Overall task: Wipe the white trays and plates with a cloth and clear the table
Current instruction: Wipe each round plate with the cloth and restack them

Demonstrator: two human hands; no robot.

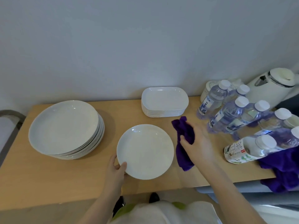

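A single white plate lies on the wooden worktop, its near-left rim pinched by the left hand. Beside it, the right hand grips a purple cloth. Behind stand stacked plates and stacked white trays. Right: water bottles, their labels unreadable, and a tea bottle bearing "茶".

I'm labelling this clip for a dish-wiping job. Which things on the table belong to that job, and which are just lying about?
Part of the job:
single plate, gripped by the left hand
purple cloth, held by the right hand
stack of plates
stack of trays

Just lying about:
water bottles
tea bottle
kettle
second purple cloth
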